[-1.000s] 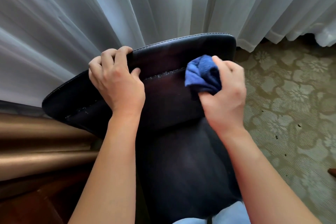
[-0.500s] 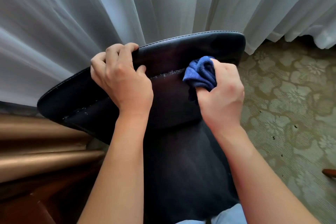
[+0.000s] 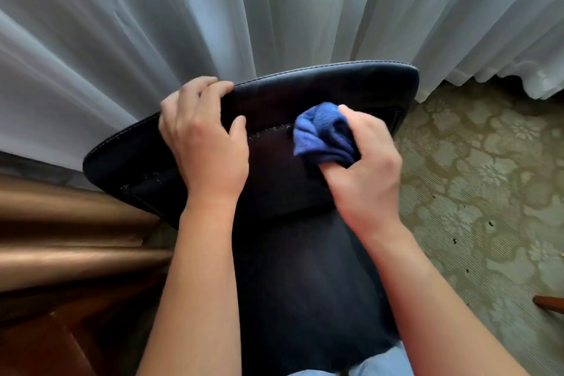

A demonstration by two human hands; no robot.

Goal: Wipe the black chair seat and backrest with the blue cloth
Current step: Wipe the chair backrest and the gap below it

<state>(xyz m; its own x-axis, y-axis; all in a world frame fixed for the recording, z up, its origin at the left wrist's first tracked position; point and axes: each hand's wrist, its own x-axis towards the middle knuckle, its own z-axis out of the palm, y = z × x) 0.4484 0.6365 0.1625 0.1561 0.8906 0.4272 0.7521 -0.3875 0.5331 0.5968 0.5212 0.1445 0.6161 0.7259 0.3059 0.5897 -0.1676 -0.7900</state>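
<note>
Sheer white pleated curtains [image 3: 152,24] hang across the back of the scene, brushing a pale green carpet with a raised floral pattern [image 3: 488,192] on the right. Pushed close against the curtains stands the black padded leather chair [image 3: 305,253], seen from above, with its stitched backrest [image 3: 320,85] at the top and its dark seat [image 3: 305,284] running down toward the viewer.

The left hand [image 3: 204,146] is clasped over the top edge of the backrest, fingers curled behind it and thumb on the front face, apparently to steady the chair. The right hand [image 3: 366,168] grips the bunched blue microfibre cloth [image 3: 323,134], which is pressed against the front of the backrest just below the row of pale stitching.

Judging by this position, the wiping is at the backrest stage, about midway across its width. Pale specks that look like dust show along the stitching to the left of the cloth and near the backrest's lower left corner, so that stretch seems to need attention. Whether the seat has been wiped cannot be told; it looks dark and matt, with nothing lying on it.

Brown wooden furniture with glossy rounded rails [image 3: 61,223] sits tight against the chair's left side and may hamper reaching that edge. The curtain folds press against the backrest's rear and could get in the way there. A reddish wooden piece [image 3: 549,304] pokes in at the far right, well apart from the chair.
</note>
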